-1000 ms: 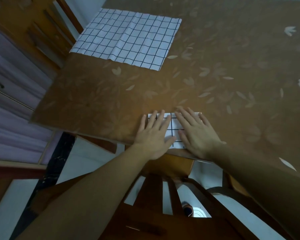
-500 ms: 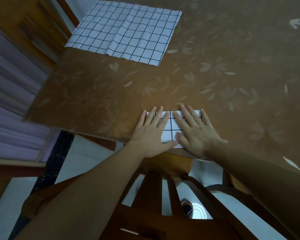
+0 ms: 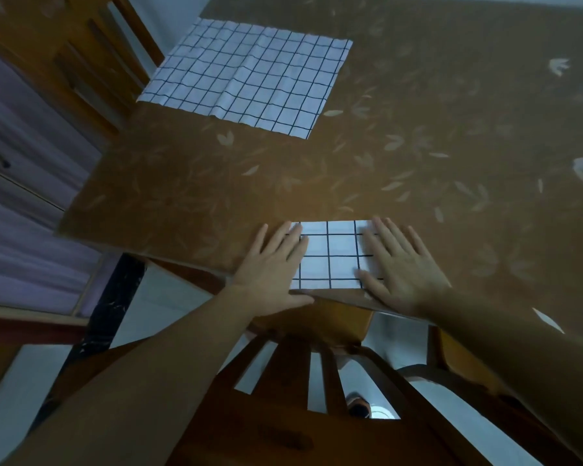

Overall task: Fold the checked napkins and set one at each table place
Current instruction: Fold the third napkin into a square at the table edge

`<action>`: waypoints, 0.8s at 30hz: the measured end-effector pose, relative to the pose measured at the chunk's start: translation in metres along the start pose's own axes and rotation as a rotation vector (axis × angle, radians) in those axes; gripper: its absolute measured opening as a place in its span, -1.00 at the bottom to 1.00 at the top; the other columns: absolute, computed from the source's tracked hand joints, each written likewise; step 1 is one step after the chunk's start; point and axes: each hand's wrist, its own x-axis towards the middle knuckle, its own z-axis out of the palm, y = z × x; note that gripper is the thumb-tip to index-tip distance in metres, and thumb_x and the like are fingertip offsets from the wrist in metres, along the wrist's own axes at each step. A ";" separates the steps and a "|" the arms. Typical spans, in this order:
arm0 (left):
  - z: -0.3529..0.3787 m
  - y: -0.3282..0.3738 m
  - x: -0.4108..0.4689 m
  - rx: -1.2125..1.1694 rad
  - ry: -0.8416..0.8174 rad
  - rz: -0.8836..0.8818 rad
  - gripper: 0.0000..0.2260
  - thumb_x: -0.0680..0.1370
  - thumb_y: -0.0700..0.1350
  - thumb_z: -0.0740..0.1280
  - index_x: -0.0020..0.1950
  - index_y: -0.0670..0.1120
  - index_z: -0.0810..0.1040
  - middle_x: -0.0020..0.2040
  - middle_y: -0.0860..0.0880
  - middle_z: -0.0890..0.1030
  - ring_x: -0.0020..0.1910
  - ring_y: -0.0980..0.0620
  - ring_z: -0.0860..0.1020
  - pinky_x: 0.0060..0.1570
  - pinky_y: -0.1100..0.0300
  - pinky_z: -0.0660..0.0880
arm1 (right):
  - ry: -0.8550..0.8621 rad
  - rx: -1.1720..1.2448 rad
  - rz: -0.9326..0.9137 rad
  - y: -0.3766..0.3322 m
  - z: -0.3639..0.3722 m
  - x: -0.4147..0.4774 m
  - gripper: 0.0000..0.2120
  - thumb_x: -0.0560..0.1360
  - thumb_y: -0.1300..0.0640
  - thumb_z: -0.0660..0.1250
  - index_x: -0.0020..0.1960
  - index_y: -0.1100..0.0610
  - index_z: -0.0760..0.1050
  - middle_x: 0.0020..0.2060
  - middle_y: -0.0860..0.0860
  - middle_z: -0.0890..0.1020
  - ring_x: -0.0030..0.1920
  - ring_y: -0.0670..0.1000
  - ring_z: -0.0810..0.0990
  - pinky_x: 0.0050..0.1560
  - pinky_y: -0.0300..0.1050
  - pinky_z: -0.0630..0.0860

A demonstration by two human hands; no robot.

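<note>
A small folded white napkin with a black check [image 3: 330,253] lies at the near edge of the brown leaf-patterned table [image 3: 418,156]. My left hand [image 3: 273,267] lies flat on the napkin's left side, fingers straight. My right hand [image 3: 401,264] lies flat on its right side, fingers spread. The middle of the folded napkin shows between them. A second checked napkin [image 3: 246,75] lies spread out unfolded at the far left corner of the table.
A wooden chair back [image 3: 303,371] stands right below the table edge in front of me. Another wooden chair [image 3: 91,62] stands at the far left end. Purple cabinet fronts [image 3: 21,203] are at the left. The floor below is pale.
My two hands have slid apart along the folded napkin, left hand to the left and right hand to the right, baring its middle. The camera view has shifted slightly.
</note>
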 end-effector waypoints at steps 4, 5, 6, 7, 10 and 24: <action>-0.006 -0.002 -0.010 0.008 0.342 0.282 -0.67 0.37 0.11 0.47 0.04 -0.04 0.62 0.12 -0.04 0.60 0.29 -0.10 0.47 0.28 -0.03 0.31 | 0.052 -0.039 -0.223 -0.004 0.002 -0.018 -0.35 0.49 -0.31 0.15 0.44 0.05 0.32 0.41 0.11 0.41 0.42 0.14 0.35 0.41 0.09 0.17; -0.008 -0.004 -0.012 -0.025 0.345 0.306 -0.76 0.36 0.06 0.48 -0.06 -0.03 0.64 0.00 0.00 0.62 0.18 -0.07 0.53 0.16 -0.01 0.40 | 0.081 -0.016 -0.241 -0.006 0.003 -0.020 -0.42 0.46 -0.27 0.21 0.37 0.03 0.38 0.32 0.08 0.48 0.33 0.12 0.43 0.31 0.08 0.30; -0.010 -0.007 -0.014 -0.056 0.332 0.317 -0.83 0.38 0.02 0.48 -0.11 -0.02 0.64 -0.09 0.03 0.61 0.07 -0.04 0.55 0.04 0.03 0.46 | 0.118 0.015 -0.252 -0.010 0.002 -0.021 -0.48 0.45 -0.24 0.25 0.30 0.02 0.42 0.23 0.06 0.52 0.25 0.11 0.48 0.20 0.05 0.38; -0.011 -0.009 -0.016 -0.071 0.314 0.321 -0.90 0.41 -0.03 0.46 -0.15 -0.02 0.63 -0.16 0.05 0.61 -0.03 -0.02 0.56 -0.07 0.06 0.47 | 0.156 0.047 -0.259 -0.014 0.002 -0.021 -0.51 0.44 -0.22 0.26 0.26 0.03 0.44 0.17 0.04 0.54 0.18 0.09 0.50 0.11 0.02 0.42; -0.005 -0.018 -0.022 -0.064 0.301 0.284 -0.94 0.44 -0.17 0.43 -0.22 -0.05 0.61 -0.28 0.05 0.58 -0.23 -0.02 0.55 -0.24 0.11 0.42 | 0.221 0.102 -0.265 -0.024 0.003 -0.017 -0.57 0.44 -0.17 0.31 0.21 0.05 0.48 0.09 0.02 0.56 0.08 0.07 0.52 -0.02 -0.03 0.44; 0.007 -0.024 -0.023 -0.189 0.416 0.090 -0.94 0.42 -0.24 0.41 -0.21 -0.10 0.59 -0.25 -0.01 0.57 -0.26 -0.04 0.51 -0.28 0.15 0.34 | 0.276 0.193 -0.052 -0.014 0.015 -0.014 -0.75 0.52 -0.02 0.26 0.07 0.04 0.64 0.16 0.06 0.60 0.04 0.15 0.58 -0.11 -0.02 0.49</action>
